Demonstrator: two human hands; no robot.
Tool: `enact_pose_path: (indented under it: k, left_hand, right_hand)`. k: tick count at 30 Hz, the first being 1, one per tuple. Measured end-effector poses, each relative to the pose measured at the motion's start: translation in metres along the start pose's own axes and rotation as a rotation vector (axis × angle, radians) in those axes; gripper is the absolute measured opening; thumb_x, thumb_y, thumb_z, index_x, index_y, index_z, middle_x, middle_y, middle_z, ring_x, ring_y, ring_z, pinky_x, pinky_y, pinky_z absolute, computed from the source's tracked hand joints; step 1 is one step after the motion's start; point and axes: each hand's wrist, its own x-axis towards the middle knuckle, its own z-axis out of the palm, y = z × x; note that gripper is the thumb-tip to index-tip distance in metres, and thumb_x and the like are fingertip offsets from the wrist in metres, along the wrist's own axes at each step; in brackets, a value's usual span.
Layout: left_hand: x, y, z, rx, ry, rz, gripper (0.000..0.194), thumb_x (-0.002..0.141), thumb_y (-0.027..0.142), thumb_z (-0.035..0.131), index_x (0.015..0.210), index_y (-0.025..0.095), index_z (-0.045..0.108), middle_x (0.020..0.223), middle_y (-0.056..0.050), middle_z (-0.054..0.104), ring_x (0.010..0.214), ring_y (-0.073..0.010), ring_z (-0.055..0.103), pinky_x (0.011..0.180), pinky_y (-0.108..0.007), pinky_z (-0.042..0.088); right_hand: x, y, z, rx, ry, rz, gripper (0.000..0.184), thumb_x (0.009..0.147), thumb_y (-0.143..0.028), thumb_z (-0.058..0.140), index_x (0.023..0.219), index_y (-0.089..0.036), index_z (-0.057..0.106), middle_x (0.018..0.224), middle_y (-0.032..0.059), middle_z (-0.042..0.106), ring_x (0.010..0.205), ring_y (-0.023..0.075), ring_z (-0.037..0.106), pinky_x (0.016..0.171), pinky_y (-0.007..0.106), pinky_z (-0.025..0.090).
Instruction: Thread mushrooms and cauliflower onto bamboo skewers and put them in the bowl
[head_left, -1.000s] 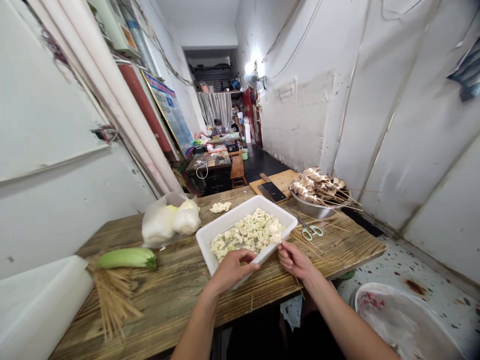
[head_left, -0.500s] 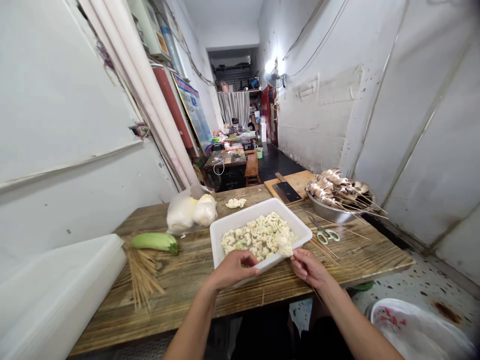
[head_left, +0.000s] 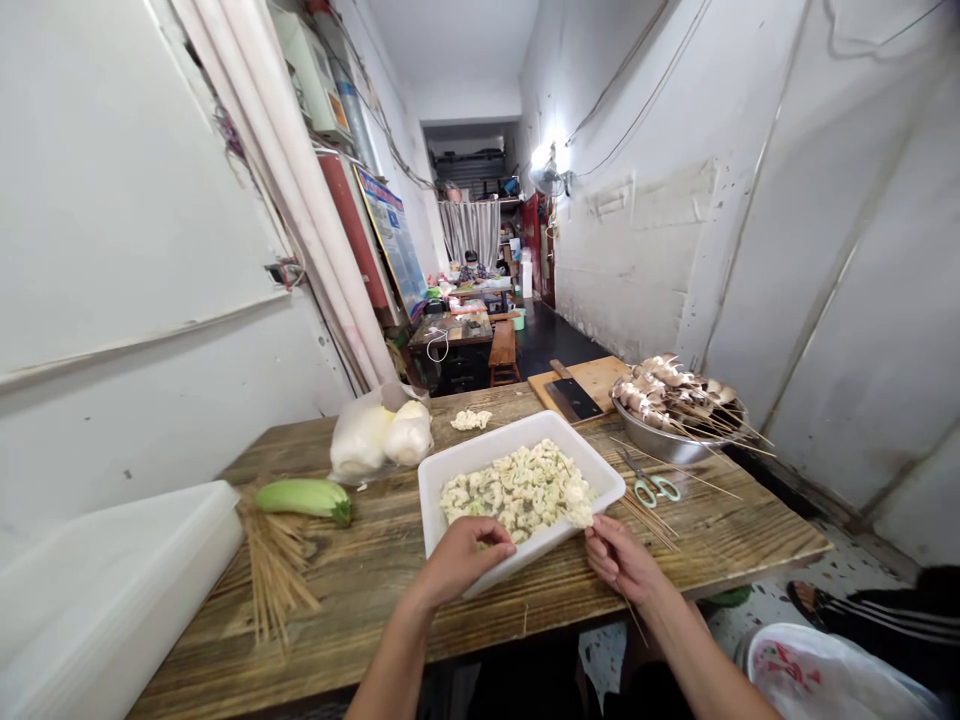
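Note:
A white plastic tray (head_left: pixel 517 570) of cut cauliflower florets (head_left: pixel 517 485) stands on the table in front of me. My left hand (head_left: pixel 469 555) reaches over its near rim, fingers and thumb curled close together at the florets; what they pinch is hidden. In my right hand (head_left: pixel 619 560) is a thin bamboo skewer (head_left: pixel 636 618), its lower end pointing down past the table edge. Cauliflower pieces (head_left: pixel 578 505) sit at its top, over the tray's near right corner. Loose skewers (head_left: pixel 651 520) and green-handled scissors (head_left: pixel 654 488) lie to the right of the tray.
A steel bowl (head_left: pixel 667 440) of mushroom skewers stands at the right, beside a cutting board (head_left: pixel 600 378) with a cleaver (head_left: pixel 574 397). At the left are a green gourd (head_left: pixel 300 498), a skewer bundle (head_left: pixel 277 570) and bagged cauliflower (head_left: pixel 375 435). A lined bin (head_left: pixel 817 670) stands below right.
A person's dark trouser leg and sandalled foot have come into view at the lower right. My left fingers and thumb have drawn closer together; my right hand still holds the skewer.

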Motion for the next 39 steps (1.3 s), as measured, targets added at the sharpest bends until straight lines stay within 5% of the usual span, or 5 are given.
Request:
enact_pose_path:
  k: [11, 17, 23, 29, 39]
  left_hand:
    - [0.002, -0.007, 0.001, -0.042, -0.003, -0.009, 0.024, 0.073, 0.038, 0.056, 0.069, 0.015, 0.063, 0.073, -0.003, 0.064, 0.072, -0.0168, 0.055, 0.069, -0.026, 0.041]
    - [0.006, -0.006, -0.008, -0.013, 0.023, -0.078, 0.034, 0.074, 0.046, 0.054, 0.063, 0.014, 0.06, 0.062, -0.002, 0.061, 0.063, -0.0151, 0.052, 0.061, -0.025, 0.039]
    - [0.061, -0.006, -0.033, 0.383, 0.114, -0.023, 0.021, 0.075, 0.03, 0.052, 0.081, 0.017, 0.068, 0.079, -0.004, 0.068, 0.076, -0.0187, 0.059, 0.071, -0.027, 0.041]
    - [0.132, -0.019, -0.019, 0.686, 0.11, -0.131, 0.038, 0.072, 0.011, 0.05, 0.108, 0.014, 0.062, 0.115, -0.015, 0.061, 0.107, -0.0254, 0.054, 0.09, -0.032, 0.037]
    - [0.148, -0.045, -0.008, 0.65, 0.119, -0.226, 0.027, 0.068, 0.019, 0.057, 0.093, 0.011, 0.064, 0.103, -0.02, 0.064, 0.097, -0.0294, 0.058, 0.084, -0.036, 0.042]
  right_hand:
    - [-0.004, -0.004, 0.009, -0.038, 0.018, -0.001, 0.025, 0.075, -0.036, 0.067, 0.069, -0.014, 0.058, 0.042, -0.0085, 0.043, 0.028, 0.0003, 0.023, 0.028, 0.014, 0.016]
    - [-0.019, -0.04, 0.035, -0.231, 0.077, -0.025, 0.022, 0.075, -0.035, 0.068, 0.076, -0.014, 0.061, 0.048, -0.0076, 0.046, 0.03, -0.0004, 0.027, 0.03, 0.014, 0.017]
    - [-0.004, -0.081, 0.073, -0.47, 0.254, -0.19, 0.027, 0.069, -0.038, 0.071, 0.078, -0.014, 0.063, 0.049, -0.0065, 0.049, 0.031, 0.0007, 0.032, 0.03, 0.014, 0.019]
    - [0.041, -0.084, 0.082, -0.515, 0.286, -0.25, 0.031, 0.066, -0.042, 0.07, 0.077, -0.013, 0.063, 0.048, -0.0073, 0.047, 0.031, 0.0015, 0.032, 0.03, 0.015, 0.02]
    - [0.069, -0.07, 0.072, -0.603, 0.291, -0.258, 0.031, 0.068, -0.043, 0.066, 0.075, -0.014, 0.061, 0.046, -0.0071, 0.047, 0.03, 0.0022, 0.031, 0.03, 0.016, 0.018]
